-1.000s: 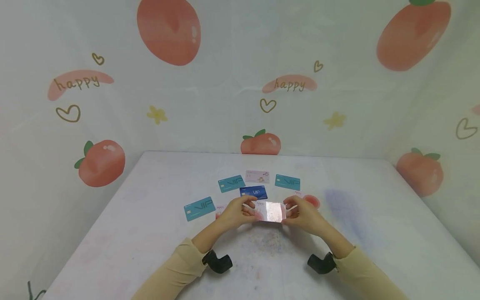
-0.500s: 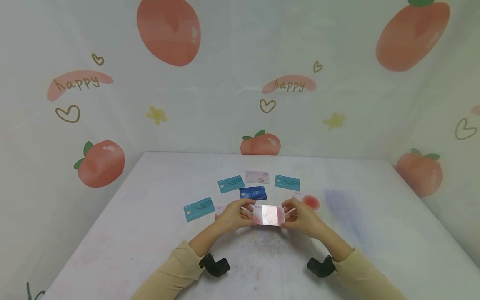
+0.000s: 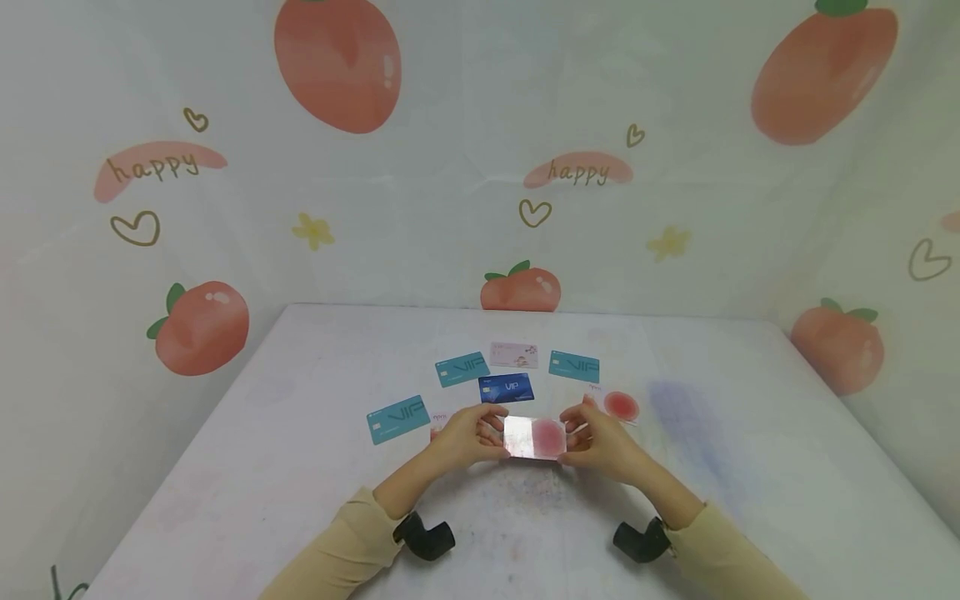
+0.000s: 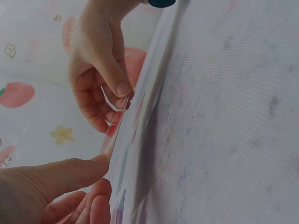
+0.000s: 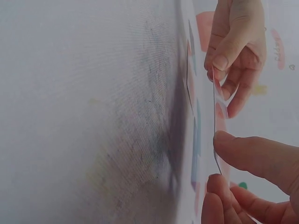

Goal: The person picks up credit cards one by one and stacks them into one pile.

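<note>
Between my two hands is a glossy pink-and-white card with a round pink print and a bright glare on its left half. My left hand pinches its left end between thumb and fingers. At the opposite end, the thumb and fingers of my right hand grip it. Both wrist views show the card nearly edge-on, raised off the table with a shadow below. Just beyond lies a blue VIP card. Pink cards lie partly hidden behind the left hand and, with a red circle, behind the right.
Three teal VIP cards lie flat: one at the left, one farther back and one at the back right. A pale pink card lies at the back middle. The white table meets a printed curtain behind.
Both hands have drawn the card slightly toward me and a little left. Its glare has shifted from the right side to the left, baring the pink circle. The cards on the table stay put.
</note>
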Available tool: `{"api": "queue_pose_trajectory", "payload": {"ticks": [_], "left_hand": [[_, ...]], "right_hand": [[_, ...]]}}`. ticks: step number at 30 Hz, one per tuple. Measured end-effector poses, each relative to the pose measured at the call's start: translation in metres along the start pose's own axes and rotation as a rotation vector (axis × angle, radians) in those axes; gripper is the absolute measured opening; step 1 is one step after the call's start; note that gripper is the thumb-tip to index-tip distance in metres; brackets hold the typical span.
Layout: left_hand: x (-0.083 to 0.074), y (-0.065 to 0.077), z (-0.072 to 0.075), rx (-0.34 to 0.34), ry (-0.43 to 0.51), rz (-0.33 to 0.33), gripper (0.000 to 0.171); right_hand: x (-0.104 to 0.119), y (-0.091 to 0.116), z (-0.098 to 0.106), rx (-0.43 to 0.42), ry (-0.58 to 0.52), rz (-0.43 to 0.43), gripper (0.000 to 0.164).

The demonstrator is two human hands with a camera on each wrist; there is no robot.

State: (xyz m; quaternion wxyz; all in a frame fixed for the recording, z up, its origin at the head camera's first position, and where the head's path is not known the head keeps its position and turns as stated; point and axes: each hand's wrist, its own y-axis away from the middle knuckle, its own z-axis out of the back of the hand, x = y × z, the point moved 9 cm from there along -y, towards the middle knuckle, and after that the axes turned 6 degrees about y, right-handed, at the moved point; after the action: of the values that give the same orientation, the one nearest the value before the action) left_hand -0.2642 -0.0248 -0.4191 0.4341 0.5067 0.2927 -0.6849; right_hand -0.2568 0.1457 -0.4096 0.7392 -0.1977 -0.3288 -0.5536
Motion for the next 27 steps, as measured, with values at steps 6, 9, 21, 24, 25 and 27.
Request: {"api": "queue_pose_trajectory", "payload": {"ticks": [6, 9, 21, 24, 25, 27], "left_hand": [[0.001, 0.003, -0.001, 0.006, -0.011, 0.007, 0.051], [0.001, 0.004, 0.000, 0.002, -0.031, 0.011, 0.049], [0.000, 0.008, 0.000, 0.004, -0.053, -0.009, 0.049], [0.002, 0.008, 0.001, -0.002, -0.042, 0.000, 0.049], [0.002, 0.008, 0.001, -0.003, -0.040, 0.002, 0.049], [0.004, 0.008, 0.001, -0.004, -0.034, 0.007, 0.049]], "right_hand": [[-0.002, 0.001, -0.004, 0.006, 0.007, -0.025, 0.046], [-0.003, 0.001, -0.006, 0.007, 0.004, -0.038, 0.046], [-0.001, 0.000, -0.012, 0.030, 0.028, 0.018, 0.047], [0.000, 0.000, -0.014, 0.033, 0.030, 0.030, 0.048], [0.000, 0.000, -0.014, 0.034, 0.032, 0.032, 0.048], [0.000, 0.000, -0.015, 0.039, 0.032, 0.037, 0.048]]}}
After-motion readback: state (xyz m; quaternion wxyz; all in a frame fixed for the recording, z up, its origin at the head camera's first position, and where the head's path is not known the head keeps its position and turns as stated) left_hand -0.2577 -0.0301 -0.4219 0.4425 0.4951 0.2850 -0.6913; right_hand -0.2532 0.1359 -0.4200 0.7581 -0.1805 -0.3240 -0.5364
